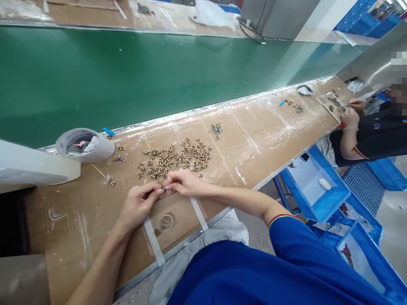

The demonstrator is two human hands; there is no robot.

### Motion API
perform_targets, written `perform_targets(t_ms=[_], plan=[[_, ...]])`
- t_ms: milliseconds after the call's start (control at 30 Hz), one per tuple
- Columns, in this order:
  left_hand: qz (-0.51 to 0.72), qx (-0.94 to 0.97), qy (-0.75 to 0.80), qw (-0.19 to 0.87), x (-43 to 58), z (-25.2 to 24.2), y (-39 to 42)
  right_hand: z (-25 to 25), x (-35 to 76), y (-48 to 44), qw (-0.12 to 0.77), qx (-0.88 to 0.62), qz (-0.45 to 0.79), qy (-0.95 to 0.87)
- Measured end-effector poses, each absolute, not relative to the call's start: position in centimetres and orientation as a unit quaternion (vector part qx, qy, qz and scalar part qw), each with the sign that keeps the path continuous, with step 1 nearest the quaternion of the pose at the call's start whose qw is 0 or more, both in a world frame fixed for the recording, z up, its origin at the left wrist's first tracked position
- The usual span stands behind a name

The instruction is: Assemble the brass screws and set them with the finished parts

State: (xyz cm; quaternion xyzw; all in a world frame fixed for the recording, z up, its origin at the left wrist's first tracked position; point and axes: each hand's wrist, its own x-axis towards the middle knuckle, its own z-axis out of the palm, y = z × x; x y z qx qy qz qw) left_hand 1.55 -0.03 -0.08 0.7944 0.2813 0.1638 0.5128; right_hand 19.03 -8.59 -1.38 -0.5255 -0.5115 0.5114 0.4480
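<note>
My left hand (137, 205) and my right hand (182, 182) meet over the cardboard-covered bench (254, 140), fingertips pinched together on a tiny dark metal part (162, 187) between them. Just beyond my hands lies a heap of several small brass-coloured parts (174, 159). A smaller cluster of metal pieces (216, 128) sits further back on the bench. A few stray parts (112, 182) lie to the left of the heap.
A white cup (85, 144) lies on its side at the left, by a white block (34, 167). A green conveyor belt (127, 76) runs behind the bench. Another person (369, 135) works at the far right. Blue bins (318, 186) stand below.
</note>
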Motion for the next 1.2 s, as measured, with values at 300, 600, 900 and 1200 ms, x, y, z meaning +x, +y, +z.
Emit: perform_targets(t_ms=[300, 600, 900, 1200], plan=[[0.159, 0.795, 0.295, 0.506, 1.8, 0.7, -0.3, -0.7, 18.9, -8.6, 0.433, -0.541, 0.499, -0.521], [0.143, 0.779, 0.314, 0.524, 1.7, 1.0, -0.6, -1.3, 19.1, -8.6, 0.482, -0.508, 0.525, -0.484], [0.138, 0.776, 0.281, 0.548, 1.2, 0.7, -1.2, -1.3, 20.0, -9.2, 0.462, -0.494, 0.532, -0.51], [0.155, 0.748, 0.266, 0.587, 1.2, -0.2, -1.5, -1.2, 19.9, -9.4, 0.442, -0.517, 0.532, -0.504]])
